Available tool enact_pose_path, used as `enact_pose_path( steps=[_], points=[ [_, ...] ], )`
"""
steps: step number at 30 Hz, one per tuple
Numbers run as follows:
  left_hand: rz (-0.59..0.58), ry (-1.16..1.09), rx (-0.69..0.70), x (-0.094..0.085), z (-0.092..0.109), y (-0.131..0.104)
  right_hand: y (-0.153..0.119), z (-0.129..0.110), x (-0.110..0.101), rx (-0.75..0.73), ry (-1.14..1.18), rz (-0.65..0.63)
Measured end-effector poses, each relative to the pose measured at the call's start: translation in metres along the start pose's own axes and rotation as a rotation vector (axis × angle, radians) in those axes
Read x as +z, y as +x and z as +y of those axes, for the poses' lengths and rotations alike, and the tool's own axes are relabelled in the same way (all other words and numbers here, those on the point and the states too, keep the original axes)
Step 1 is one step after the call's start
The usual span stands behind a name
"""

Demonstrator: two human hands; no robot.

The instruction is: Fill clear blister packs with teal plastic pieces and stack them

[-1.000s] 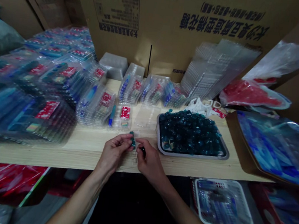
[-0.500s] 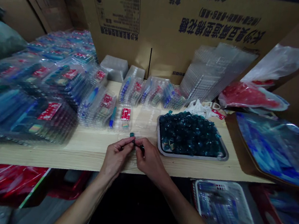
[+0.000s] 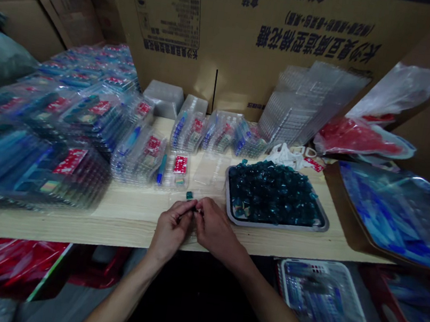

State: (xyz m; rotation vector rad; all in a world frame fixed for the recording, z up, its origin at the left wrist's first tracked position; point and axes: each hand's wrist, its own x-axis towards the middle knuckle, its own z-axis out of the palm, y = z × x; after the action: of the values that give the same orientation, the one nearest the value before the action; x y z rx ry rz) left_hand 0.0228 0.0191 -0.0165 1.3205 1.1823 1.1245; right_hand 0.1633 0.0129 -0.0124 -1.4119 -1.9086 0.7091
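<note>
My left hand (image 3: 173,226) and my right hand (image 3: 211,226) meet at the front of the wooden table, fingertips pinched together. Between them is a small dark piece, mostly covered by the fingers; its kind does not show. Just beyond the fingertips lies a small teal wrapped piece (image 3: 189,195) on clear plastic. To the right of my right hand stands a grey tray (image 3: 326,227) heaped with dark teal wrapped pieces (image 3: 275,191). A clear blister tray (image 3: 172,172) behind my left hand holds a blue pen-like stick, a red patterned packet and a small pale block.
Stacks of filled clear trays (image 3: 77,162) crowd the left side. Empty clear trays (image 3: 299,106) lean at the back against a large cardboard box (image 3: 225,39). An open carton of blue packets (image 3: 395,220) sits at right. Below the table edge is a white basket (image 3: 324,295).
Both hands have shifted slightly to the right, with the left hand turned and drawn closer to the right. The fingertips remain together around the small dark piece.
</note>
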Motion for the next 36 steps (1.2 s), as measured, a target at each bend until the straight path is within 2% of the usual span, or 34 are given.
enact_pose_path(
  steps=[4,7,11,16,23,28,31,36],
  points=[
    [0.029,0.011,-0.001,0.002,-0.003,0.001,0.001,-0.005,0.002,0.053,-0.071,-0.035],
    [0.082,-0.087,-0.08,0.004,-0.009,0.002,0.002,-0.006,0.005,0.085,-0.08,-0.036],
    [0.18,-0.175,-0.168,0.005,-0.016,0.003,0.004,-0.003,0.002,0.049,-0.086,-0.062],
    [0.154,0.018,-0.169,0.003,-0.016,-0.001,0.007,0.0,0.004,0.028,-0.084,-0.084],
    [0.203,0.276,-0.082,0.002,-0.004,-0.001,0.005,-0.001,0.019,0.042,-0.103,0.009],
    [0.142,0.203,-0.049,-0.002,-0.004,0.003,0.006,-0.001,0.013,0.044,0.032,0.016],
    [0.106,0.133,-0.045,-0.004,-0.004,0.003,0.007,-0.003,0.009,0.084,0.007,0.04],
    [0.066,0.181,-0.004,-0.005,-0.003,0.002,0.009,-0.008,0.004,0.1,-0.049,-0.023]
  ],
)
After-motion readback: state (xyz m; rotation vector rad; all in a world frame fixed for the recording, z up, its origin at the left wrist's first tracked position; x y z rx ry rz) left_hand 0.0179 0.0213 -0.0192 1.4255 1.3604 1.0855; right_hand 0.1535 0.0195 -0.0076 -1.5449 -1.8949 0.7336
